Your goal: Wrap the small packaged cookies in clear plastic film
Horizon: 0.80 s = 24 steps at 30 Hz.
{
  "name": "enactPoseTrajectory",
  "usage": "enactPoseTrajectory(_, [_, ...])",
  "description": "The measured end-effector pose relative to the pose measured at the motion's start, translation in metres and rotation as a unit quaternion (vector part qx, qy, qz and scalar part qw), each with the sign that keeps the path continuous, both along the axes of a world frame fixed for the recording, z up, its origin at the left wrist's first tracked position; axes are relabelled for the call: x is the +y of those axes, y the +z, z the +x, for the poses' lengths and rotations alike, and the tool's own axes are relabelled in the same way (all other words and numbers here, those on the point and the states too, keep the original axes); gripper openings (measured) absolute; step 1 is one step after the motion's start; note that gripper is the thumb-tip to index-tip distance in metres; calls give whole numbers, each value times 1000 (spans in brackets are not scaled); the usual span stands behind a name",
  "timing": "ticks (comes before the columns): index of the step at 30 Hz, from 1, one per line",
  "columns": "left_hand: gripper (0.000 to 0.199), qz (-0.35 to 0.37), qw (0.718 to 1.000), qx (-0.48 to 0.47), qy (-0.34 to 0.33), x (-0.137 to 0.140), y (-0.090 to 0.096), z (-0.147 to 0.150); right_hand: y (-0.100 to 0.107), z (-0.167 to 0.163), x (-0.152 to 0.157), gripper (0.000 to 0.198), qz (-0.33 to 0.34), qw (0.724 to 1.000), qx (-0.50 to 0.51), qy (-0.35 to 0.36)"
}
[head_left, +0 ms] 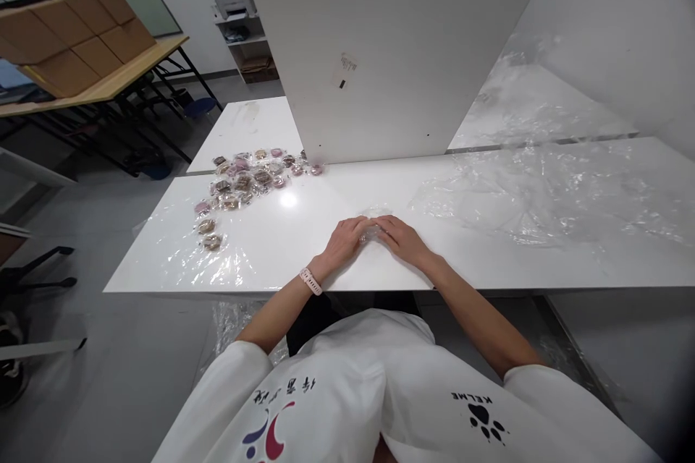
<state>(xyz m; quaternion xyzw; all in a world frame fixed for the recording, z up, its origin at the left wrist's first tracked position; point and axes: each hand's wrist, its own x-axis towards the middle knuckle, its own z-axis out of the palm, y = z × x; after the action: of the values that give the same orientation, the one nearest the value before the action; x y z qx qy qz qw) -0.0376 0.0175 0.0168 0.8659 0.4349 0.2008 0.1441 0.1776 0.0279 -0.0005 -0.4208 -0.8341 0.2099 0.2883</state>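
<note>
Both my hands meet over a small clear plastic bag (374, 233) on the white table (304, 246), close to its front edge. My left hand (347, 239), with a pale pink watch band (310, 281) at the wrist, has its fingers closed at the bag's left side. From the right, my right hand (402, 239) brings its fingertips together against the left ones, closed on the same plastic. Whether anything lies inside the bag is hidden by the fingers. To the left, several small wrapped round items (244, 181), brown and pink, lie in a loose group.
A wide spread of crumpled clear plastic bags (532, 195) covers the table's right side. A tall white panel (396, 51) rises behind my hands. More clear plastic (217, 268) lies at the left front. Cardboard boxes (70, 36) stand on a wooden table further left.
</note>
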Motion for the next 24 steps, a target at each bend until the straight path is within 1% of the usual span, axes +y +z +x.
enactPoseTrajectory(3, [33, -54, 997, -46, 33, 24, 2, 2, 8, -4, 12, 36, -72, 995, 46, -48])
enactPoseTrajectory(5, [29, -91, 993, -58, 57, 39, 5, 6, 12, -9, 22, 35, -86, 991, 37, -97])
enactPoseTrajectory(6, [28, -102, 991, -53, 73, 46, 6, 9, 13, -12, 26, 35, -72, 989, 22, -126])
enactPoseTrajectory(8, [29, -107, 988, -26, 110, 59, 9, 13, 13, -17, 33, 33, -14, 987, -17, -162])
enactPoseTrajectory(9, [29, -106, 986, -15, 126, 63, 9, 14, 12, -18, 35, 34, 17, 987, -37, -154])
enactPoseTrajectory(10, [28, -110, 984, -10, 138, 67, 9, 14, 10, -18, 36, 35, 38, 990, -53, -125])
enactPoseTrajectory(11, [27, -119, 982, -15, 145, 69, 9, 14, 7, -17, 37, 39, 49, 993, -68, -80])
enactPoseTrajectory(13, [24, -147, 975, -54, 158, 70, 8, 11, 1, -14, 36, 51, 38, 995, -88, 5])
enactPoseTrajectory(14, [26, -162, 970, -82, 165, 68, 6, 9, -3, -11, 35, 56, 29, 995, -94, 29])
enactPoseTrajectory(16, [37, -181, 957, -137, 178, 61, 3, 5, -9, -7, 34, 53, 25, 994, -98, 37])
enactPoseTrajectory(18, [42, -171, 952, -169, 188, 52, -2, 2, -13, 0, 36, 48, 31, 995, -92, 26])
enactPoseTrajectory(20, [40, -138, 957, -169, 192, 41, -7, 1, -16, 12, 40, 48, 38, 996, -81, 2])
enactPoseTrajectory(22, [39, -106, 964, -143, 196, 32, -11, 0, -19, 35, 48, 49, 42, 995, -71, -52])
enactPoseTrajectory(24, [38, -88, 969, -109, 202, 26, -13, 1, -24, 71, 58, 51, 45, 988, -65, -134])
